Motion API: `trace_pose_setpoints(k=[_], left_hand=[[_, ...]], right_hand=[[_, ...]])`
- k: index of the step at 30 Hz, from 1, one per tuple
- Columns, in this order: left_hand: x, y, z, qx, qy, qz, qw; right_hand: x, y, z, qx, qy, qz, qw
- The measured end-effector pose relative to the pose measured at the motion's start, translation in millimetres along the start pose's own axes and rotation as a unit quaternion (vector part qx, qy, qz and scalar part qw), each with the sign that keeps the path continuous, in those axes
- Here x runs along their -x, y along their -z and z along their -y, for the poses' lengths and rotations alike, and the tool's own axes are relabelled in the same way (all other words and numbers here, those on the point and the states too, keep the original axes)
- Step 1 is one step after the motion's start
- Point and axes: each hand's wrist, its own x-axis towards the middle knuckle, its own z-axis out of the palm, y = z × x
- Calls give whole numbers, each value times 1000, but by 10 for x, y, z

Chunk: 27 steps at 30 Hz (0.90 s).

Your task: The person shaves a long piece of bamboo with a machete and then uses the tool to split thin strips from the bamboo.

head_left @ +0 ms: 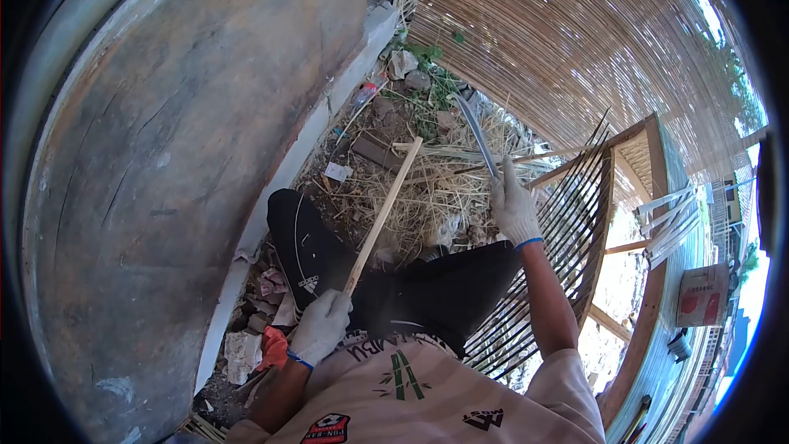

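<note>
My left hand [323,327], in a white knitted glove with a blue cuff, is closed around the lower end of a pale bamboo strip [385,212]. The strip slants up and forward over my lap. In the same kind of glove, my right hand [514,207] grips a long curved knife [477,131] by its handle, mostly hidden in the fist. Its blade points forward and left, apart from the strip. Beneath both lie my legs in black trousers [329,251], bent and spread.
Straw-like shavings [448,197] and rubble [403,66] cover the ground ahead. A stained wall panel [189,131] rises on the left. On the right stand a dark slatted rack [567,238] and a wooden frame [657,156] with a bucket [703,296]. A bamboo screen [567,41] closes the far side.
</note>
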Motion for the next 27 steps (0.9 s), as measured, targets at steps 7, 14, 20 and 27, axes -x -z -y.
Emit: trace_pose_setpoints(k=[7,14,20,27], left_hand=[[-369,-416,-506,-62,-101,19,993],[-342,-387,-583,-26,-99,23,994],[-408,-264,-419,-62,-145,4,987],[-315,-183,-422,-54,-78,6,995]], right_hand=[[705,-224,700,-2,220,180,959],[740,-375,815,5,261,192,946],[695,-449,887,58,283,200,936],[675,-498,944,42,285,224,931]])
